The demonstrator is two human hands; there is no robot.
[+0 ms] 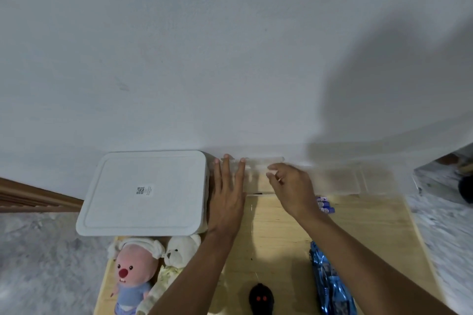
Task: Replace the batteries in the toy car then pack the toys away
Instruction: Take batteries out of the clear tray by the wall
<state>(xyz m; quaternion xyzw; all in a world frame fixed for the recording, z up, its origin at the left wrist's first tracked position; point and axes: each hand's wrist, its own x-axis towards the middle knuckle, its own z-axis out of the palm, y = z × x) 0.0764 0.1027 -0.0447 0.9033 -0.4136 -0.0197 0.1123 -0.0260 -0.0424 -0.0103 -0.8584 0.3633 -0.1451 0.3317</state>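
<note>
A blue toy car (330, 284) lies at the table's near right, and a black remote (261, 299) sits left of it. Several blue-labelled batteries (325, 205) show just behind my right wrist. A clear plastic box (337, 179), blurred, stands at the back of the table by the wall. My left hand (226, 199) lies flat with straight fingers between the white lidded box (143, 192) and the clear box, fingertips touching the clear box's left end. My right hand (289, 186) has its fingers curled over the clear box's near rim.
A pink-faced plush in blue (133, 271) and a white teddy bear (180, 253) lie at the near left of the wooden table (281, 233). The wall rises right behind the boxes. Grey floor surrounds the table on both sides.
</note>
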